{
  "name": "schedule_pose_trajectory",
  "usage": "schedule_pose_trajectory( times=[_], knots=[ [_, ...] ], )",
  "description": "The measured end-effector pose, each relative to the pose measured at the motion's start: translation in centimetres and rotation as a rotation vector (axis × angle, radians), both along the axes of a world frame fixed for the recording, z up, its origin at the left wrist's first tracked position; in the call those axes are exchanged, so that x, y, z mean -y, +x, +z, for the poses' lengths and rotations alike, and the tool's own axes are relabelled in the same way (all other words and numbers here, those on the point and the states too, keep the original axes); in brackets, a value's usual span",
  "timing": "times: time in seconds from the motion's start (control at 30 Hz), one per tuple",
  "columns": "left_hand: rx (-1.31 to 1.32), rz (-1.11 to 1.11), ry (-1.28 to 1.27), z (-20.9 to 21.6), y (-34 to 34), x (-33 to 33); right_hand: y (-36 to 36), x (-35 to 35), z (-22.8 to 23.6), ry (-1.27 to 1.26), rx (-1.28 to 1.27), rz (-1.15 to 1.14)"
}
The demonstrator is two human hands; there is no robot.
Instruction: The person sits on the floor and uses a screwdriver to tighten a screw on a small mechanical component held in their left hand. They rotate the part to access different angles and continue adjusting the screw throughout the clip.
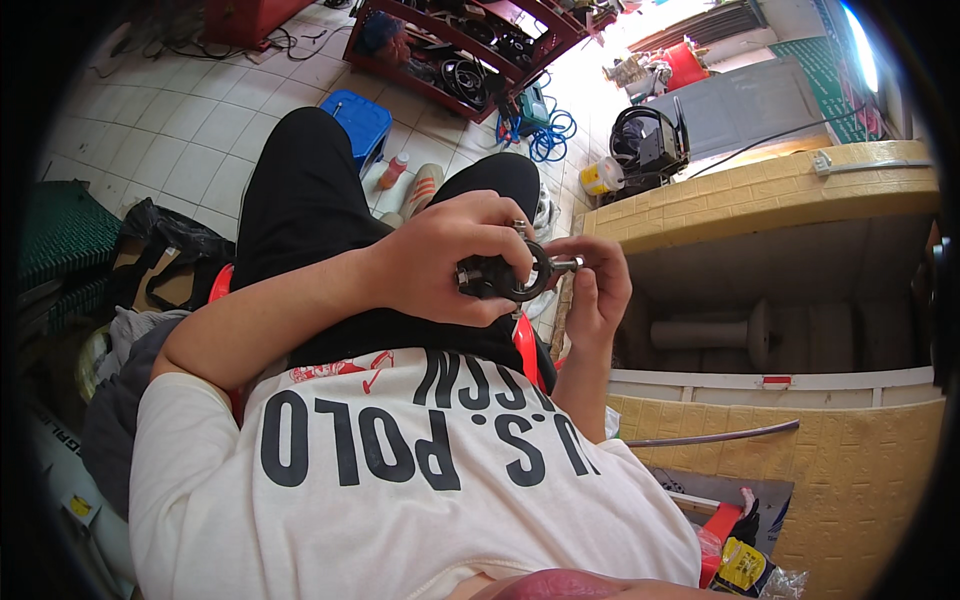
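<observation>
Above my lap, my left hand [445, 255] is wrapped round a dark metal ring-shaped part [537, 275]. Several bolts stick out from this part's sides, and my left fingers hide some of its body. On its right side, a silver bolt [566, 264] points toward my right hand [598, 290]. The thumb and fingers of that hand are closed at the bolt's end, pinching it. What kind of fitting the ring belongs to, I cannot make out.
A blue plastic stool [362, 118] and a bottle of reddish liquid [393, 170] are on the tiled floor ahead. A red metal rack [470, 60] with cables stands farther off. To the right are a yellow padded ledge [760, 190] and an open recess [810, 280].
</observation>
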State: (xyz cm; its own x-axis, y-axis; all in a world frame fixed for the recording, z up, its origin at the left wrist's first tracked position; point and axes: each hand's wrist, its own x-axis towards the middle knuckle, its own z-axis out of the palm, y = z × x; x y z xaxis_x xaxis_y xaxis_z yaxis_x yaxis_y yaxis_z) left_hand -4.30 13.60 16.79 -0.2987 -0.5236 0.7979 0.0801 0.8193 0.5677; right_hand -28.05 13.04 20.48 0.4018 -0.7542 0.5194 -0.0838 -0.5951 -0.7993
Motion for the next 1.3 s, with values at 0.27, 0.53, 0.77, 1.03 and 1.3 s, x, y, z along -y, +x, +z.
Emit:
schedule_pose_trajectory(
  times=[0.27,0.53,0.77,1.03,1.3],
  knots=[
    [-0.006,0.007,-0.014,0.0,-0.1,0.0,-1.2,0.1,-0.3,0.079,0.022,0.022],
    [0.064,0.073,-0.016,0.4,-0.1,-0.4,-0.6,-0.1,0.0,0.068,-0.042,-0.106],
    [0.104,0.11,-0.004,0.6,0.0,-0.8,-0.7,0.0,-0.3,0.07,-0.013,-0.08],
    [0.099,0.121,-0.015,0.5,0.0,-0.6,-0.9,0.0,0.0,0.073,0.029,-0.011],
    [0.064,0.104,-0.005,0.7,0.0,-0.6,-0.9,-0.2,0.2,0.112,0.034,-0.011]
  ],
)
